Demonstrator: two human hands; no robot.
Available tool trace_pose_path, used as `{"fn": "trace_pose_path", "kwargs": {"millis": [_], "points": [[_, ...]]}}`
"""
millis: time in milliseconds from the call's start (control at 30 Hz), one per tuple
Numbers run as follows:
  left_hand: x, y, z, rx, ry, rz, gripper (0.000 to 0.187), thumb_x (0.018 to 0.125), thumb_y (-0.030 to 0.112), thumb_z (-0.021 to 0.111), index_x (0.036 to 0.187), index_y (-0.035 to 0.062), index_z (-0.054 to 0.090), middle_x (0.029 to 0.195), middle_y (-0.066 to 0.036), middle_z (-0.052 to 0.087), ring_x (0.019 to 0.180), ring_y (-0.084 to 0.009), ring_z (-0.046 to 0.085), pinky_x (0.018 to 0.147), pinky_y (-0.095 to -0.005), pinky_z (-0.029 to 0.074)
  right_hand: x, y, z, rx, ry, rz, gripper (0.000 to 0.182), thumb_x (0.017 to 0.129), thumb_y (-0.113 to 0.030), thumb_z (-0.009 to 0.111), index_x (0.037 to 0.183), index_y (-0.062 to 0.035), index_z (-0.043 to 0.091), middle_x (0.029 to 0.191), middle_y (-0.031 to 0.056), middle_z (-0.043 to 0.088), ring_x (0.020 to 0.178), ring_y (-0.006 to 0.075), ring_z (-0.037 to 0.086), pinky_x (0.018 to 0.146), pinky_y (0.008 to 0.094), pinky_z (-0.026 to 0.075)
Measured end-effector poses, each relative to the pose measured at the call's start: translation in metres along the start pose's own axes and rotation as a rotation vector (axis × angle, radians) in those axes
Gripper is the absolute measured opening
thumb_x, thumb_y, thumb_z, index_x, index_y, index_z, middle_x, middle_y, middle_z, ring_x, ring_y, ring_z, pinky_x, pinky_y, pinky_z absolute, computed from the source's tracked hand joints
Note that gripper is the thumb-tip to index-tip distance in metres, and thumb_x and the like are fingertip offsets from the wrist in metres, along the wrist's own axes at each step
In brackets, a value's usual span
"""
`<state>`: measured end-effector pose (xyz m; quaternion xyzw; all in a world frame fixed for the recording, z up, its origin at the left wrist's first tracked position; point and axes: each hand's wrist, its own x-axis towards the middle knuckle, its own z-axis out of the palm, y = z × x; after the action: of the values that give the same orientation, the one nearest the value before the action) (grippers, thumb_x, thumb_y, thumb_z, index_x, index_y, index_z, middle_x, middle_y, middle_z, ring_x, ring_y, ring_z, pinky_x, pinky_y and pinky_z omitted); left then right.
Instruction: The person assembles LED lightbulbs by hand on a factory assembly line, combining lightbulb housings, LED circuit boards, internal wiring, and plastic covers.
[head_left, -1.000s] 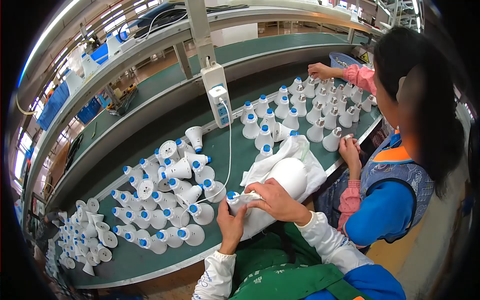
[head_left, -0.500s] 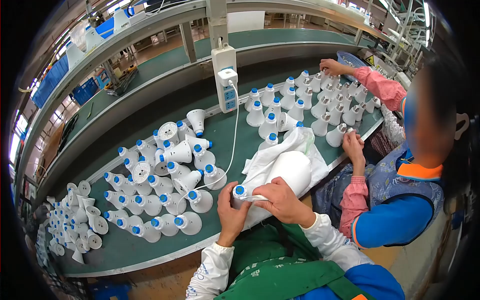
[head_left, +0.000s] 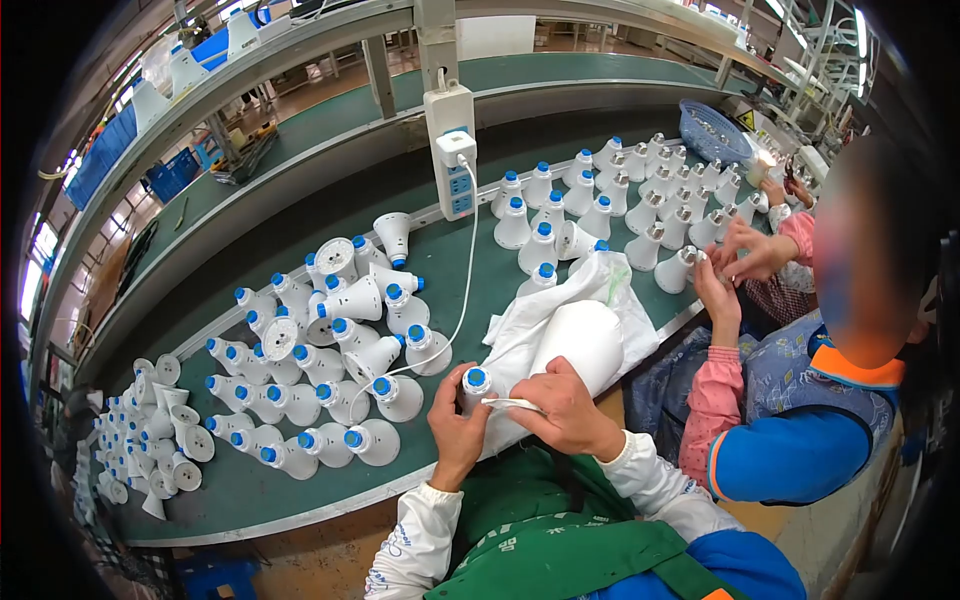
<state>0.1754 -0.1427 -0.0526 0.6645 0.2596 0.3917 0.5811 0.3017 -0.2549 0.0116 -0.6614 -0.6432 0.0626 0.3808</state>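
My left hand [head_left: 458,425] is wrapped round a white bulb housing [head_left: 476,384] with a blue cap, held upright at the table's front edge. Its lower part is hidden by my fingers. My right hand [head_left: 568,408] pinches a thin white strip [head_left: 515,404], perhaps cloth or paper, close beside the housing. Just behind my right hand lies a thick white roll [head_left: 580,340], on a crumpled white plastic bag [head_left: 540,308]. Several similar blue-capped housings [head_left: 372,443] stand or lie to the left of my hands.
A co-worker's hands [head_left: 745,255] are at the right, near rows of housings with metal caps [head_left: 645,245]. A white power strip [head_left: 455,155] hangs ahead, its cable [head_left: 468,270] crossing the table. Beyond the rows sits a blue basket [head_left: 715,130]. More white cones [head_left: 140,440] crowd the far left.
My right hand and the strip have shifted slightly, and the strip's loose end now sticks out above my fingers. The co-worker's far hand has drawn back from the rows to their other hand.
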Motion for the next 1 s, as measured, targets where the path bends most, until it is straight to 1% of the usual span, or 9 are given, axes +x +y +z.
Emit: {"fn": "trace_pose_path", "kwargs": {"millis": [67,200,300,500,600,667,700,767,1000], "points": [[0.0,-0.002,0.0,-0.013,0.004,-0.012,0.045,0.072,0.004,0.072,0.114,0.0015,0.057,0.105,-0.007,0.061,0.091,-0.013,0.057,0.078,-0.0252,0.045,-0.001,0.001,0.0,0.016,0.006,-0.013,0.013,0.077,-0.017,0.063,0.084,-0.0062,0.06,0.066,0.0052,0.057,0.06,0.0219,0.051,0.068,0.0334,0.032],[0.0,-0.003,0.001,-0.03,0.01,-0.008,0.045,0.071,0.005,0.073,0.114,0.0016,0.057,0.104,-0.006,0.061,0.091,-0.0127,0.056,0.078,-0.025,0.045,0.0,0.002,-0.002,0.042,0.019,-0.047,0.012,0.076,-0.014,0.06,0.084,-0.0055,0.06,0.065,0.0058,0.056,0.06,0.0232,0.05,0.069,0.0336,0.032],[0.0,-0.01,0.0,0.017,0.013,0.067,0.044,0.072,0.006,0.072,0.113,0.0016,0.057,0.104,-0.006,0.061,0.09,-0.0126,0.057,0.076,-0.0253,0.045,0.001,0.002,-0.001,0.043,-0.04,0.014,0.014,0.077,-0.014,0.058,0.087,-0.0053,0.06,0.069,0.0067,0.059,0.063,0.0234,0.051,0.069,0.0338,0.032],[0.0,-0.003,0.001,0.022,0.009,-0.002,0.044,0.072,0.004,0.072,0.114,0.0012,0.056,0.104,-0.006,0.061,0.09,-0.0129,0.057,0.079,-0.0252,0.045,0.001,0.003,-0.003,0.025,-0.056,-0.05,0.017,0.08,-0.015,0.055,0.095,-0.0056,0.058,0.079,0.0068,0.061,0.07,0.0222,0.054,0.071,0.0338,0.032],[0.0,-0.003,0.001,0.012,0.009,-0.006,0.045,0.072,0.003,0.072,0.114,0.0007,0.056,0.104,-0.007,0.061,0.091,-0.0131,0.057,0.08,-0.0253,0.045,0.003,0.0,-0.001,0.052,-0.049,-0.037,0.017,0.082,-0.019,0.06,0.093,-0.0066,0.059,0.077,0.006,0.062,0.068,0.0216,0.054,0.07,0.0333,0.032],[0.0,-0.002,0.001,-0.001,0.01,0.002,0.045,0.071,0.003,0.072,0.113,0.0004,0.056,0.104,-0.007,0.061,0.091,-0.0133,0.057,0.08,-0.0256,0.045,0.001,0.004,0.007,0.032,0.081,-0.063,0.018,0.08,-0.023,0.066,0.088,-0.0076,0.06,0.073,0.0051,0.062,0.063,0.0208,0.054,0.068,0.0328,0.033],[0.0,-0.001,0.001,-0.016,0.01,0.012,0.044,0.071,0.002,0.071,0.113,0.0002,0.056,0.105,-0.007,0.061,0.091,-0.0135,0.057,0.08,-0.0258,0.045,0.001,0.004,0.007,0.032,0.082,-0.063,0.018,0.08,-0.023,0.066,0.088,-0.0076,0.06,0.073,0.0051,0.062,0.063,0.0208,0.054,0.068,0.0328,0.033],[0.0,0.0,0.001,-0.019,0.013,0.009,0.044,0.071,0.002,0.071,0.113,0.0001,0.056,0.105,-0.007,0.06,0.091,-0.0137,0.057,0.081,-0.0261,0.045,0.001,0.005,0.007,-0.007,0.13,-0.059,0.018,0.077,-0.024,0.07,0.079,-0.0079,0.061,0.067,0.0045,0.061,0.057,0.0207,0.052,0.065,0.0327,0.032],[-0.001,-0.002,0.001,-0.005,0.029,0.0,0.045,0.071,0.0,0.071,0.113,0.0,0.057,0.104,-0.007,0.06,0.092,-0.0142,0.057,0.082,-0.0266,0.045,0.0,0.007,0.006,-0.038,0.16,-0.061,0.017,0.075,-0.021,0.071,0.074,-0.007,0.06,0.062,0.0051,0.058,0.052,0.0216,0.05,0.062,0.0336,0.031]]}}
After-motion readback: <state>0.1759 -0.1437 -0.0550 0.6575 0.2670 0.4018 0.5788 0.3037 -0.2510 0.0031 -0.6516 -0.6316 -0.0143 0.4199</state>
